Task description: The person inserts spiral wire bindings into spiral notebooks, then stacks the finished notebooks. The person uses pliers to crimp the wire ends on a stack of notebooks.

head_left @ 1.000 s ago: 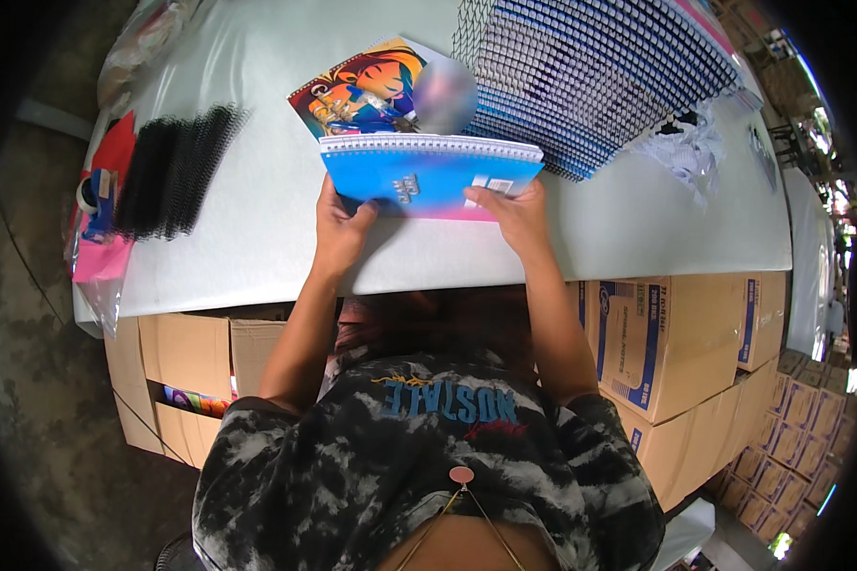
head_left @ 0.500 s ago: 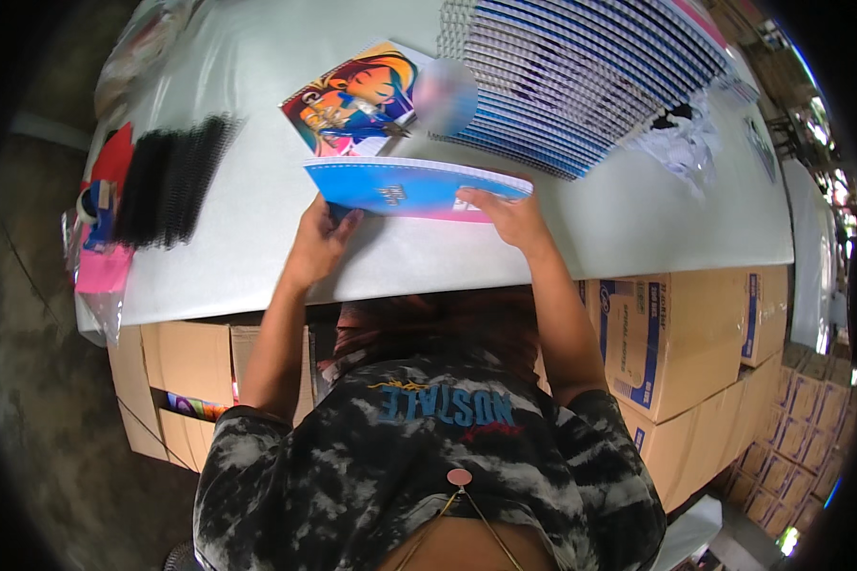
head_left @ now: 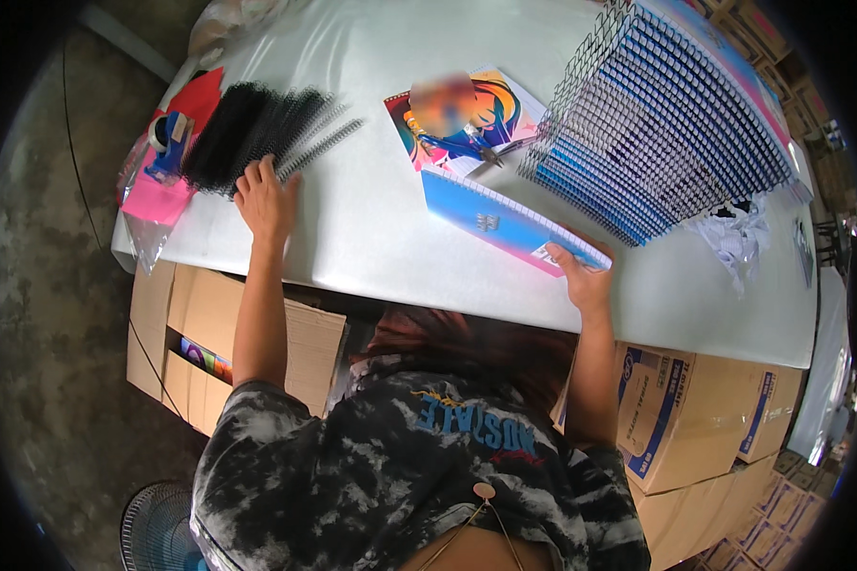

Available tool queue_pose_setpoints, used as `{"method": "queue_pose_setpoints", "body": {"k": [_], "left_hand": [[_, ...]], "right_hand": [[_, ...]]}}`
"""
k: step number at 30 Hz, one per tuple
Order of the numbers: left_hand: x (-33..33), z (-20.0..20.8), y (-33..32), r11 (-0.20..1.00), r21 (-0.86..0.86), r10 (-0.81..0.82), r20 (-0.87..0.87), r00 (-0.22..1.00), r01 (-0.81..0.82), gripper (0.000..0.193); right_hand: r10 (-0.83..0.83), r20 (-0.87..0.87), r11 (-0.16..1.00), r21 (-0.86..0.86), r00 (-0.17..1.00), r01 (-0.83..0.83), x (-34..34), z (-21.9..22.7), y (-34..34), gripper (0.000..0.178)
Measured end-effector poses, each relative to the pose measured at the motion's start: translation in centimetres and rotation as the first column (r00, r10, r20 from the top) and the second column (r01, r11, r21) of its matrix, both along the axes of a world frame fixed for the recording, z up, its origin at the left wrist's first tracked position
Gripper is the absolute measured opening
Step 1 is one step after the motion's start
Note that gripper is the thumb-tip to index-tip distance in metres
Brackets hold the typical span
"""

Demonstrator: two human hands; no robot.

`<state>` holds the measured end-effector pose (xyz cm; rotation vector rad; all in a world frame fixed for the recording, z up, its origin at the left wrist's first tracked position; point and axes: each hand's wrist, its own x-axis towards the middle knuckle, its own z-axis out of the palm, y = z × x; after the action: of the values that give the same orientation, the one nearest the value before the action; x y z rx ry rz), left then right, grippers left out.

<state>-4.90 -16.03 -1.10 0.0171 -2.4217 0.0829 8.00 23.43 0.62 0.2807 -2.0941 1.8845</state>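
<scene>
A blue and pink notebook (head_left: pixel 493 224) with a row of punched holes along its far edge is tilted up over the table's near part. My right hand (head_left: pixel 586 276) grips its right end, thumb on the cover and fingers behind. My left hand (head_left: pixel 267 205) reaches over the near ends of a pile of black spiral binding coils (head_left: pixel 248 133), its thumb apart from the fingers. A couple of loose coils (head_left: pixel 324 147) lie at the pile's right side. Beyond the notebook, blue-handled pliers (head_left: pixel 471 150) rest on a colourful illustrated cover (head_left: pixel 505 105).
Spiral-bound notebooks (head_left: pixel 647 143) are stacked at the far right, with crumpled white scraps (head_left: pixel 733 243) beside them. A tape dispenser (head_left: pixel 169 143) sits on pink and red sheets (head_left: pixel 157 200) at the left. Cardboard boxes (head_left: pixel 681 409) stand under the table; a fan (head_left: pixel 157 528) is at lower left.
My left hand has let go of the notebook and moved left to the coils. My right hand still holds the notebook, now slanted down to the right. The whole view has shifted.
</scene>
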Motion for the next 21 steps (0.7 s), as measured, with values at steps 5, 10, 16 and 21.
{"method": "queue_pose_setpoints", "body": {"k": [5, 10, 16, 21], "left_hand": [[-0.3, -1.8, -0.6, 0.992, 0.111, -0.082, 0.250, 0.965, 0.056, 0.026], [-0.4, 1.1, 1.0, 0.984, 0.152, -0.084, -0.063, 0.994, 0.093, 0.022], [-1.9, 1.6, 1.9, 0.469, 0.835, -0.418, -0.076, 0.905, 0.287, 0.025], [3.1, 8.4, 8.1, -0.206, 0.974, -0.784, -0.224, 0.578, 0.098, 0.026]], "right_hand": [[-0.063, 0.069, 0.998, -0.013, 0.996, 0.064, -0.3, 0.1, 0.0, 0.022], [-0.108, 0.032, 0.994, -0.032, 0.994, 0.109, -0.2, 0.4, -0.1, 0.022], [-0.099, 0.039, 0.988, -0.119, 0.994, 0.103, -0.5, 0.3, -0.4, 0.024], [-0.126, 0.018, 0.986, -0.108, 0.992, 0.127, -0.2, 0.1, -0.2, 0.026]]}}
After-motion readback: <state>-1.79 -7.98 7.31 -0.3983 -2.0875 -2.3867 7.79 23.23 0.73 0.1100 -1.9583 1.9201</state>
